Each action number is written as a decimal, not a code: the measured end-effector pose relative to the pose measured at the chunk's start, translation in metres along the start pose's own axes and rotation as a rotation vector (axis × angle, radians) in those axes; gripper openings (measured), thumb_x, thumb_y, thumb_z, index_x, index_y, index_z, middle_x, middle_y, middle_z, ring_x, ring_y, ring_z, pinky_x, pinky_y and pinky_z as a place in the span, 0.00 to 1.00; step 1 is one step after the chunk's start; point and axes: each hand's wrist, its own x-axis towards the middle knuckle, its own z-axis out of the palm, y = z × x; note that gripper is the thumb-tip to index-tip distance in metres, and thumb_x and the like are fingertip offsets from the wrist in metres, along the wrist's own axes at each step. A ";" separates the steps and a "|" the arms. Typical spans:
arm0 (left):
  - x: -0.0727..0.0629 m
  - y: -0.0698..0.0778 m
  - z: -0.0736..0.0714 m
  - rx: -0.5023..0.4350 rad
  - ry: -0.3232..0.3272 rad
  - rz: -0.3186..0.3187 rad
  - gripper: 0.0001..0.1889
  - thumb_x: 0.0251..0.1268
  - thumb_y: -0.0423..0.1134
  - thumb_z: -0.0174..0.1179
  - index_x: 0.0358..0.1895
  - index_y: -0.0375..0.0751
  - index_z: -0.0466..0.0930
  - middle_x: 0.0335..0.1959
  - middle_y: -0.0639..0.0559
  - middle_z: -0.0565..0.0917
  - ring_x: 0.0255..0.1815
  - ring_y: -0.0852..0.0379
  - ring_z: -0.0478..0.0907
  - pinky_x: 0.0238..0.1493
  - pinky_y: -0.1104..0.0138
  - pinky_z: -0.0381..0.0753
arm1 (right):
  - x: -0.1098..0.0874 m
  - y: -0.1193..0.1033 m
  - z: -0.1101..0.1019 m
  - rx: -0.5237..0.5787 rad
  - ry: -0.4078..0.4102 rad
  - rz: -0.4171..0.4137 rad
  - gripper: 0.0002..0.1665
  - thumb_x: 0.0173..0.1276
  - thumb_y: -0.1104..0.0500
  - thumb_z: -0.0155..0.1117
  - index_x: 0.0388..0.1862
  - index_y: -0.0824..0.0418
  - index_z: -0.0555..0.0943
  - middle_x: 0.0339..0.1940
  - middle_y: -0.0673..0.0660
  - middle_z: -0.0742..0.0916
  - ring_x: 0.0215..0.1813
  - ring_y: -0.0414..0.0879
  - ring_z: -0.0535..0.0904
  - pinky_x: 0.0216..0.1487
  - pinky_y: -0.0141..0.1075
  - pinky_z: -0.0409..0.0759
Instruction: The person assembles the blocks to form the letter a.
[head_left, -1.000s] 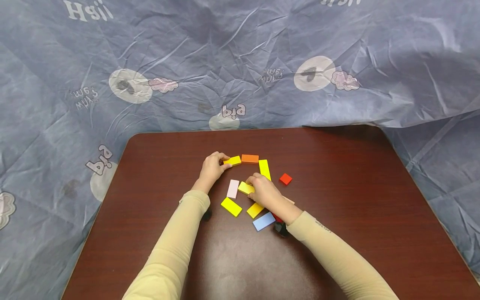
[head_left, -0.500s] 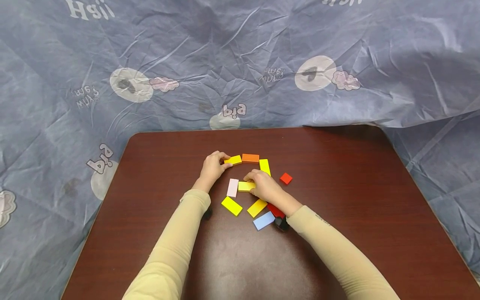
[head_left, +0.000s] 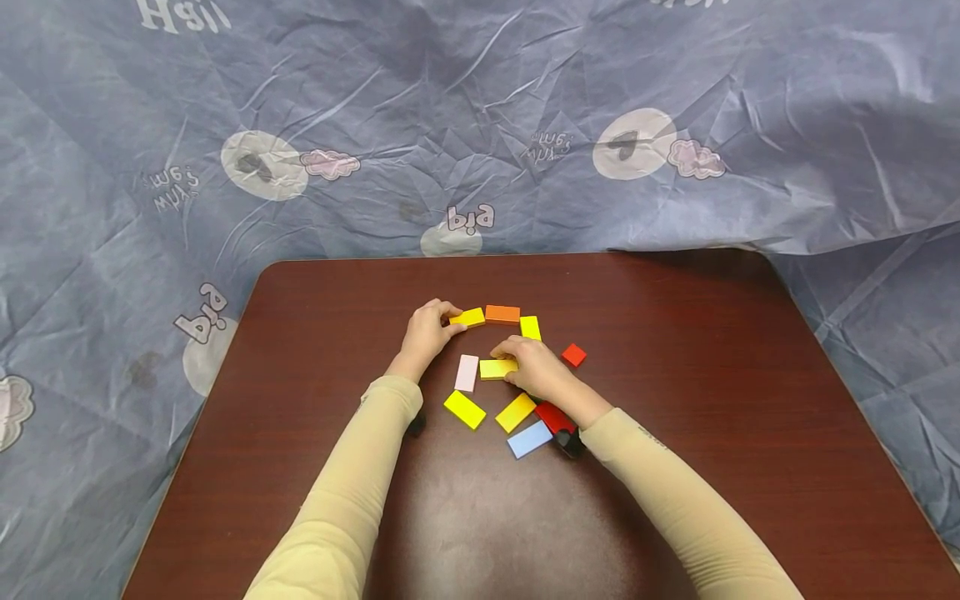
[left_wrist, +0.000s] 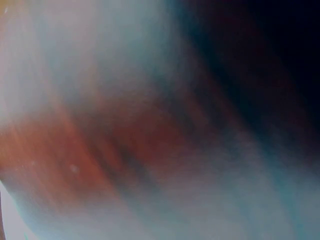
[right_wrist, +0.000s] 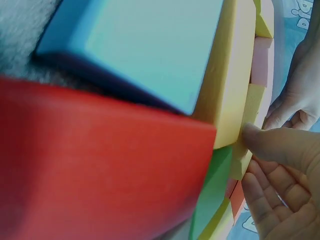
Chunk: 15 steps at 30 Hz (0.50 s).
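In the head view, my left hand [head_left: 426,337] pinches the left end of a yellow block [head_left: 468,318] lying on the table. Just right of that block lies an orange block [head_left: 502,315]. My right hand [head_left: 542,368] pinches the right end of another yellow block [head_left: 495,369], whose left end sits close to a pale pink block [head_left: 467,372]. The right wrist view shows the thumb [right_wrist: 272,142] on the near side of this yellow block [right_wrist: 252,107], fingers beyond it. The left wrist view is too blurred to show the hand.
Around the hands lie yellow blocks [head_left: 465,409] [head_left: 530,327], an amber block [head_left: 516,412], a blue block [head_left: 530,439], a red block [head_left: 555,418] and a small red block [head_left: 573,355]. A green block [right_wrist: 214,185] shows near the right wrist. A printed cloth [head_left: 480,125] hangs behind the table.
The yellow block in my right hand has turned from slanted to nearly level beside the pink block. My right hand has shifted slightly up and right with it; my left hand stays put.
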 end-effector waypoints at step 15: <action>-0.001 0.000 0.000 0.000 0.010 0.020 0.15 0.61 0.43 0.69 0.51 0.45 0.86 0.40 0.48 0.80 0.41 0.52 0.76 0.49 0.62 0.78 | -0.005 0.020 -0.019 -0.051 0.026 -0.104 0.27 0.55 0.55 0.79 0.54 0.59 0.84 0.51 0.54 0.87 0.55 0.53 0.75 0.58 0.48 0.75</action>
